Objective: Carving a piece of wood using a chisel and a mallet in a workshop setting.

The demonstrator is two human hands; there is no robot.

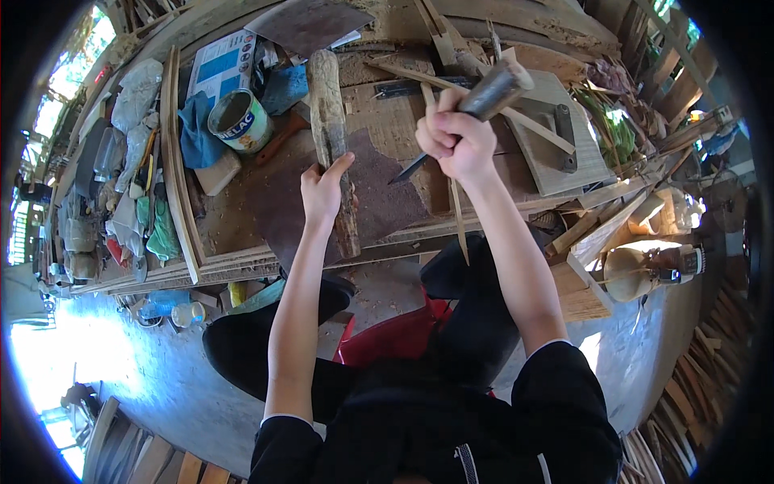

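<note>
My left hand (322, 189) is closed around a long, rough, weathered piece of wood (326, 101), its thumb lying along the side. The wood points away from me, and its near end overhangs the bench's front edge. Under it lies a dark brown sheet (383, 181). To the right, my right hand (458, 137) is wrapped in a fist round a chisel (500, 87) with a thick round handle. Its dark blade slants down and left out of the fist, the tip above the brown sheet and apart from the wood.
Left on the wooden bench (218, 222) stand a round tin (240, 121), a blue cloth (198, 133) and a long curved strip (179, 161). Thin wood strips (536, 129) and a grey board (576, 169) lie right. A red plastic seat (387, 335) shows below.
</note>
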